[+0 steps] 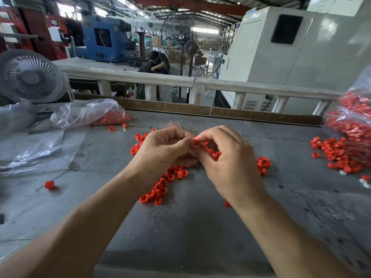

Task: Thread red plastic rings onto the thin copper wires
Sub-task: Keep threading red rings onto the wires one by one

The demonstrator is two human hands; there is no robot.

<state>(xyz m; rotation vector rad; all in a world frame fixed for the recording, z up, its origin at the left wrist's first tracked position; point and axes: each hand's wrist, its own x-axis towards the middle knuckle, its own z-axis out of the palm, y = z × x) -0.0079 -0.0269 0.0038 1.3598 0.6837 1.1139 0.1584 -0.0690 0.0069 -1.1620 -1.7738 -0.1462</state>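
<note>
Above the loose red rings (160, 189) on the bench (190, 233), your left hand (162, 151) and right hand (226, 157) together pinch one red ring (196, 140), apparently on copper wires (172, 124) behind.

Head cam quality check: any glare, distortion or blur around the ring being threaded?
Head view: wide-angle bend bows the white railing; glare on the plastic bag; soft daylight, faint shadows; the red ring pinched between left hand and right hand is sharp, its wire unresolvable.
</note>
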